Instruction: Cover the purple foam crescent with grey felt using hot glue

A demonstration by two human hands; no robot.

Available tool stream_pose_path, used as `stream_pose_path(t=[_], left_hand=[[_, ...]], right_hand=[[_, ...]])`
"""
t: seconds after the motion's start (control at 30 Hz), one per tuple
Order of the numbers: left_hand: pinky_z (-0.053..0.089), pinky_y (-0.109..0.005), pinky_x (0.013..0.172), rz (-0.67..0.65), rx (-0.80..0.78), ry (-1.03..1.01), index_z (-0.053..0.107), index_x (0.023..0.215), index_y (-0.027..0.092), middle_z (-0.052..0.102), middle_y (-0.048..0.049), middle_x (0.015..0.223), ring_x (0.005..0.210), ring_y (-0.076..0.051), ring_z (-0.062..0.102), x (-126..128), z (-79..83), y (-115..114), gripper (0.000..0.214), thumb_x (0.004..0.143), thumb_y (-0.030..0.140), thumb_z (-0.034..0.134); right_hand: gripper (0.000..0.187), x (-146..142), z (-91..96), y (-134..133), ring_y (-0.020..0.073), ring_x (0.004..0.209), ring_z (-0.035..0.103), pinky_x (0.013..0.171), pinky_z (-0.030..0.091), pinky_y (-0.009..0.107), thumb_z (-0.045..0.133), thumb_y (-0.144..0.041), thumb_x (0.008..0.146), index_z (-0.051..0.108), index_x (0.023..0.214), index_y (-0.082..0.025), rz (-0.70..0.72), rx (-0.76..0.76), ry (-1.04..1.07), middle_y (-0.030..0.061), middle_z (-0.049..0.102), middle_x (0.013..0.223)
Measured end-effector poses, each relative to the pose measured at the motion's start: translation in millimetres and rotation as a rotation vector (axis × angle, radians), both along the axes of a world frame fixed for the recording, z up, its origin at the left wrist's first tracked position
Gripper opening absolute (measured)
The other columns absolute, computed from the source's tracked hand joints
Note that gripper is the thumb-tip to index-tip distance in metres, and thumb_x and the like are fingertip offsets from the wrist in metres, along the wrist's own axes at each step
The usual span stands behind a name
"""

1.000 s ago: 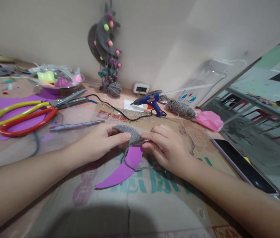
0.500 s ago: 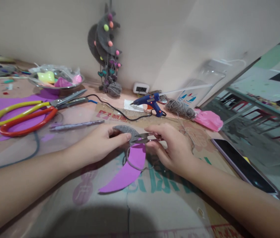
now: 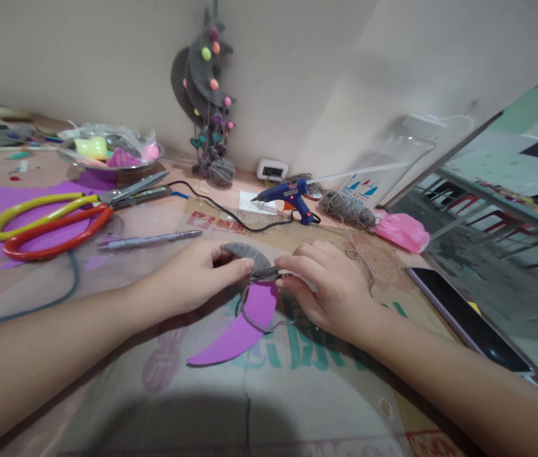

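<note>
In the head view, my left hand (image 3: 212, 270) pinches the upper end of a purple crescent (image 3: 243, 330), probably foam or card. Grey yarn (image 3: 249, 251) is wound closely around that upper part; the lower tip is bare. A loose yarn tail (image 3: 262, 329) loops across the bare purple surface. My right hand (image 3: 328, 285) is closed on small metal thread snips (image 3: 269, 273), mostly hidden by the fingers. Their blades lie close together at the edge of the wound yarn, near my left thumb.
Beyond the hands, a blue glue gun (image 3: 292, 193) stands near a grey yarn skein (image 3: 347, 209). Large scissors (image 3: 54, 222) and a pen (image 3: 150, 240) lie left, a phone (image 3: 469, 317) right. Cardboard (image 3: 193, 412) lies underneath. A bowl (image 3: 107, 166) sits at back left.
The snips' blades, spread apart before at the yarn, have come together. My right fingers have closed in and moved slightly left. My left hand keeps its hold on the crescent.
</note>
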State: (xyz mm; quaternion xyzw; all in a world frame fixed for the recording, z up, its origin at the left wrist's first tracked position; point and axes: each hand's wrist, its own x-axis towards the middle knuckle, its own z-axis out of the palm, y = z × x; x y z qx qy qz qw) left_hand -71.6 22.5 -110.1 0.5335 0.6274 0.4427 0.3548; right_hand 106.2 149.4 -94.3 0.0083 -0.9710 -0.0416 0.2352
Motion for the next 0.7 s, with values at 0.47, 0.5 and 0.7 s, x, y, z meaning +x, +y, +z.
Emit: stream_pose_path(t=[0.47,0.5,0.7], left_hand=[[0.034,-0.020,0.048,-0.002,-0.042,-0.053,0.058,0.069,0.016,0.053,0.0032,0.060,0.053,-0.009,0.043,3.0,4.6,-0.6,0.021,0.081,0.031,0.049],[0.034,-0.020,0.047,-0.001,-0.043,-0.050,0.058,0.069,0.016,0.053,0.0034,0.060,0.052,-0.009,0.043,3.0,4.8,-0.7,0.022,0.081,0.031,0.049],[0.036,-0.021,0.049,-0.008,-0.021,-0.038,0.062,0.074,0.016,0.060,0.0020,0.065,0.055,-0.010,0.047,1.3,2.7,-0.6,0.022,0.083,0.032,0.049]], right_hand=[[0.021,-2.5,-0.9,0.2,0.0161,0.064,0.045,0.058,0.032,0.029,0.047,-0.027,0.092,0.062,0.089,-0.013,0.035,0.015,-0.002,0.0047,0.056,0.069],[0.020,-2.6,-1.0,0.2,0.0160,0.064,0.045,0.058,0.032,0.028,0.047,-0.027,0.092,0.062,0.089,-0.013,0.033,0.009,-0.003,0.0044,0.056,0.069],[0.015,-1.0,-2.2,1.3,0.0158,0.065,0.049,0.060,0.035,0.028,0.049,-0.026,0.090,0.060,0.090,-0.015,0.023,-0.066,0.042,0.0037,0.057,0.071]])
